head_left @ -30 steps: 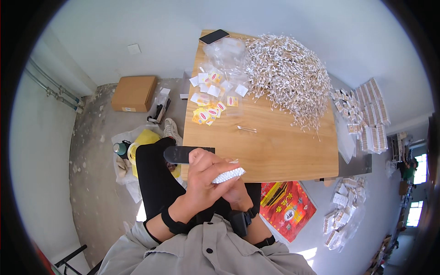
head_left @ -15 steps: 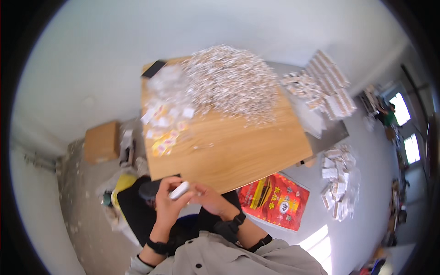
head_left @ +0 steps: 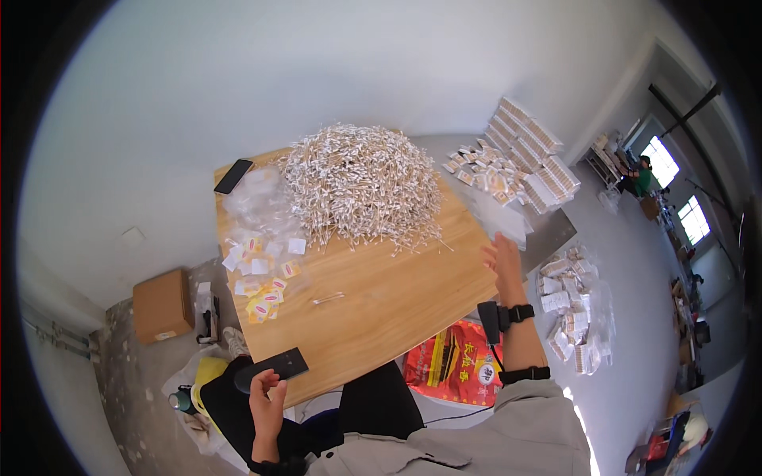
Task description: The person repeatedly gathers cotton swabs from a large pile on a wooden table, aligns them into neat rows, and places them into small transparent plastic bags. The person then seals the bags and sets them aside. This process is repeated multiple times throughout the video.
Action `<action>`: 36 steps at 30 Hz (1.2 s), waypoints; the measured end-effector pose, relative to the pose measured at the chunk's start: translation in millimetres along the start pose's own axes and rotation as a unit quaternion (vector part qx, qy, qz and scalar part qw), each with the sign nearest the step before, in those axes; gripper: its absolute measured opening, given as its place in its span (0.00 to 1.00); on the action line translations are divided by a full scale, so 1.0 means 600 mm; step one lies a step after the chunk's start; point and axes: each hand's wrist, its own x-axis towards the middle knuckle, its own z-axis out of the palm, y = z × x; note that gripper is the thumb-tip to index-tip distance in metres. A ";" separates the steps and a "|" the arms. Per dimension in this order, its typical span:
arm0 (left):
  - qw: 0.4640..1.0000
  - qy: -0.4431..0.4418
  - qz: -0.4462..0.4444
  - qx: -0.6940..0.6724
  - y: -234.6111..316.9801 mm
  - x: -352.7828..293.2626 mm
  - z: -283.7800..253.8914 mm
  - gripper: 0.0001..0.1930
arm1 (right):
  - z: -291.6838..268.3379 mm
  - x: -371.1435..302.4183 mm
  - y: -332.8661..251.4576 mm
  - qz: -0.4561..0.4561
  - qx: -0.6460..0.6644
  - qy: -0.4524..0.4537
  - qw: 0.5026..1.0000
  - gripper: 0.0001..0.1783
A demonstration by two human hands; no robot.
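While the 2 hands are well apart, the left hand (head_left: 267,403) is at the near left corner of the wooden desk (head_left: 381,317), bent beside a flat black slab (head_left: 287,363); whether it pinches anything or touches the slab, I cannot tell. The right hand (head_left: 502,266) is at the desk's right edge, spread, with nothing visible in it, near a clear plastic sheet (head_left: 508,222). A large heap of cotton swabs (head_left: 361,186) covers the far middle of the desk, and a few loose swabs (head_left: 328,298) lie nearer. Left of the heap are clear plastic bags (head_left: 258,194), a black phone (head_left: 233,176) at the far left corner, and yellow-and-white cards (head_left: 266,300). Beyond the right edge stand stacked swab packs (head_left: 528,139), with loose packs (head_left: 486,170) beside them. A red printed bag (head_left: 448,361) lies below the near right edge.
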 end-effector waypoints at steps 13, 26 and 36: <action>0.995 0.018 -0.046 0.081 -0.004 -0.004 -0.048 0.08 | 0.163 -0.450 -0.276 -0.267 0.439 -0.617 0.596 0.17; 0.996 0.065 -0.059 0.029 -0.034 0.008 -0.055 0.06 | 0.265 -0.438 -0.231 -0.202 0.428 -0.620 0.626 0.10; 0.996 0.044 -0.072 -0.040 -0.018 0.044 -0.048 0.05 | 0.533 -0.183 0.219 -0.147 -0.358 -0.256 0.886 0.26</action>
